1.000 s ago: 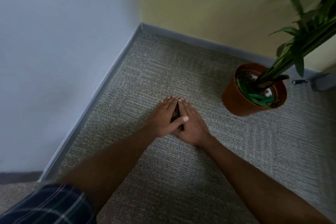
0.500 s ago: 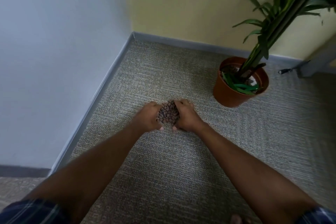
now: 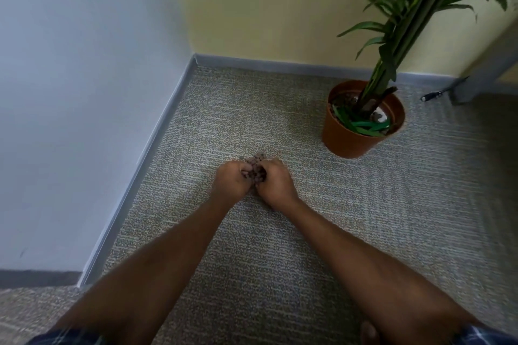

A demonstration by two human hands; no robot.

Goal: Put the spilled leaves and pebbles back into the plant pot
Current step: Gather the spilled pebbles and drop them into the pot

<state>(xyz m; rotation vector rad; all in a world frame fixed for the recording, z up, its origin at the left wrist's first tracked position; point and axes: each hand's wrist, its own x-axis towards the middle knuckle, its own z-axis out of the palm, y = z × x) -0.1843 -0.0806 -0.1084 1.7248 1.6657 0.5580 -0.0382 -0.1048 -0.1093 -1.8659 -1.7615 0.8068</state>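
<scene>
A heap of small brown pebbles sits cupped between my two hands, low over the carpet. My left hand and my right hand press together side by side, fingers curled around the pebbles. The terracotta plant pot stands on the carpet to the far right of my hands, apart from them. Inside it lie green leaves and some pebbles around the plant's stem. The undersides of my hands are hidden.
The grey carpet fills the floor. A white wall with a grey baseboard runs along the left, a yellow wall at the back. A black cable end and a grey furniture leg lie right of the pot.
My hands went from flat over the pile to cupped around the pebbles, then closed tighter on them. The view has tilted up, showing more of the plant.
</scene>
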